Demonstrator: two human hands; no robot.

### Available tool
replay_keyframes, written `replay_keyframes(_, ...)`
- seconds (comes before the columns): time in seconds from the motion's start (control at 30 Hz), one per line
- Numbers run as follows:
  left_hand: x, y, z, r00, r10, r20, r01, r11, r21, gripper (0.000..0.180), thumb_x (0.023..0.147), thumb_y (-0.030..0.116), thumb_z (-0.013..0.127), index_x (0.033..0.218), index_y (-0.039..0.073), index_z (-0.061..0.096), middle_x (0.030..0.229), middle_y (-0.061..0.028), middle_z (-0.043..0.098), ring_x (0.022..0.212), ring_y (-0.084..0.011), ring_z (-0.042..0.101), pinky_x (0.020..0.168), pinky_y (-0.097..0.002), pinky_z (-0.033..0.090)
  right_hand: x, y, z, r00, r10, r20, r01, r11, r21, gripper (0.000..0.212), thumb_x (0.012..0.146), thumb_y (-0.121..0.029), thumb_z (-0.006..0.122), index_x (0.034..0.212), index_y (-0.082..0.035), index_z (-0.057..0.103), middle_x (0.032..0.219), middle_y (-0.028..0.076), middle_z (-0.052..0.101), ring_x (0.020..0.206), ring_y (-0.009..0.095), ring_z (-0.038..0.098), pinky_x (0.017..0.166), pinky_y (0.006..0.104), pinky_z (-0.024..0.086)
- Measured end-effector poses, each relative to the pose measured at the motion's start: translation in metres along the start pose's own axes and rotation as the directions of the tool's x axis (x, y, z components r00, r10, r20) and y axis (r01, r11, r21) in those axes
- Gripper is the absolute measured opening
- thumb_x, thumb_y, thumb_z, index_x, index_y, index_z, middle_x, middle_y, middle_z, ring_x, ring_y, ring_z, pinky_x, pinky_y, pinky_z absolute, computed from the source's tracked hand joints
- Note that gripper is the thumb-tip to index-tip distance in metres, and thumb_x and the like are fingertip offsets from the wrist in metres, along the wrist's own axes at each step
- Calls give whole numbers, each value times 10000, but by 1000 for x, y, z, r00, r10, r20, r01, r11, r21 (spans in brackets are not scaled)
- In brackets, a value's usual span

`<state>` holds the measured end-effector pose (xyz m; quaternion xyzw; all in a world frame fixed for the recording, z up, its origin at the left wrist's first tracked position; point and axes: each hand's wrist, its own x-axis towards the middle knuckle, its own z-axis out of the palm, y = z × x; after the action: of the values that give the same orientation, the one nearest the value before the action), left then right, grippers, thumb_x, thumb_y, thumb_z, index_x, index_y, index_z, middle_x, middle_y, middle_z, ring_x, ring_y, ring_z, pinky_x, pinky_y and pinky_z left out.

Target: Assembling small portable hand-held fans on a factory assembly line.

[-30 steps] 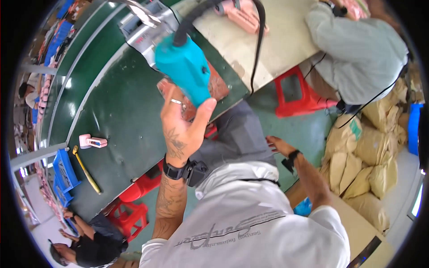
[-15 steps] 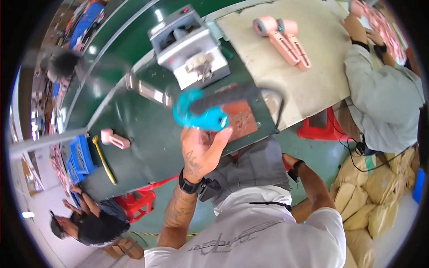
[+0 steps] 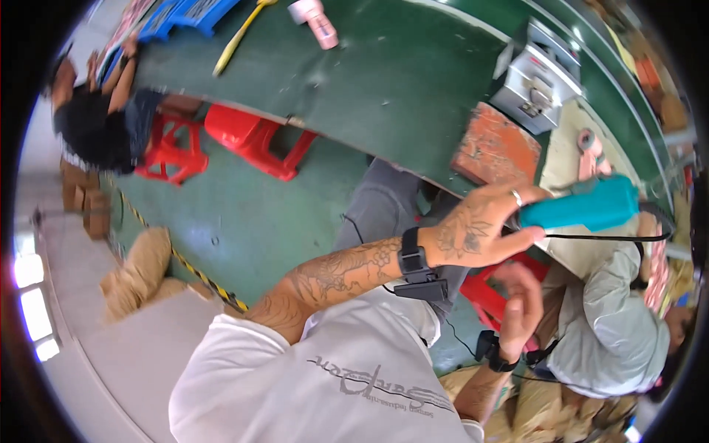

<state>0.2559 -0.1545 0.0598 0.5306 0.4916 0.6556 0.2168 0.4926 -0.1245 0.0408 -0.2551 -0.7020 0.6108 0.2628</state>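
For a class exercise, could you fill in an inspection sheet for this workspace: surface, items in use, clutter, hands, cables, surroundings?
Surface: green table, small pale marks on top.
Items in use: teal tool, held up; scuffed orange-red block lies near the table edge, beside a grey machine.
Clutter: pink device, yellow-handled tool and blue tray, toward the left.
Hands: left hand grips the teal tool; right hand appears empty.
Cables: black cable loops by the teal tool; plug not visible.
Surroundings: red stools, a person in dark clothing, another in grey, tan sacks.
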Motion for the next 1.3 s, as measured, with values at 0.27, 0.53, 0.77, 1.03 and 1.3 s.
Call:
replay_keyframes(0.27, -46, 6, 3, 974, 164, -154, -163, 986, 23, 393, 868, 151, 747, 1213, 34, 601, 1064, -164, 603, 1029, -383, 589, 915, -459, 476, 109, -67, 69, 935, -281, -216, 293, 956, 24, 746, 1073, -514, 446, 1521, 70, 328, 1420, 287, 542, 1380, 405, 500, 1218, 515, 320)
replay_keyframes(0.53, -133, 11, 25, 952, 257, -166, -236, 962, 134, 246, 846, 162, 708, 1062, 97, 610, 1049, -100, 592, 1016, -291, 565, 872, -426, 449, 149, -52, 73, 959, -212, -190, 242, 958, 153, 541, 1097, -394, 511, 1438, 21, 450, 1120, 132, 611, 987, 234, 565, 954, 390, 447)
replay_keyframes(0.77, -140, 26, 28, 969, 240, -53, -222, 949, 225, 363, 863, 217, 695, 1184, 63, 621, 1141, -95, 614, 1097, -258, 579, 992, -396, 442, 169, -46, 57, 904, -284, -320, 332, 937, 107, 476, 1071, -343, 579, 1345, 35, 487, 1096, 157, 605, 1009, 287, 610, 967, 421, 481)
replay_keyframes(1.03, -152, 17, 39, 990, 144, 6, -144, 989, -38, 448, 864, 167, 716, 1268, 33, 578, 1250, -129, 613, 1079, -354, 645, 907, -465, 536, 164, -41, 44, 854, -265, -448, 360, 922, 141, 391, 1062, -309, 590, 1316, -11, 585, 1107, 140, 653, 960, 246, 633, 868, 383, 508)
replay_keyframes(1.3, -135, 20, 22, 977, 80, 199, -67, 995, -74, 399, 897, 173, 711, 1264, 53, 607, 1040, -113, 689, 865, -301, 699, 690, -406, 554, 172, -47, 63, 814, -287, -505, 362, 931, 54, 384, 1054, -252, 606, 1299, 41, 570, 1077, 169, 683, 931, 232, 653, 878, 362, 513)
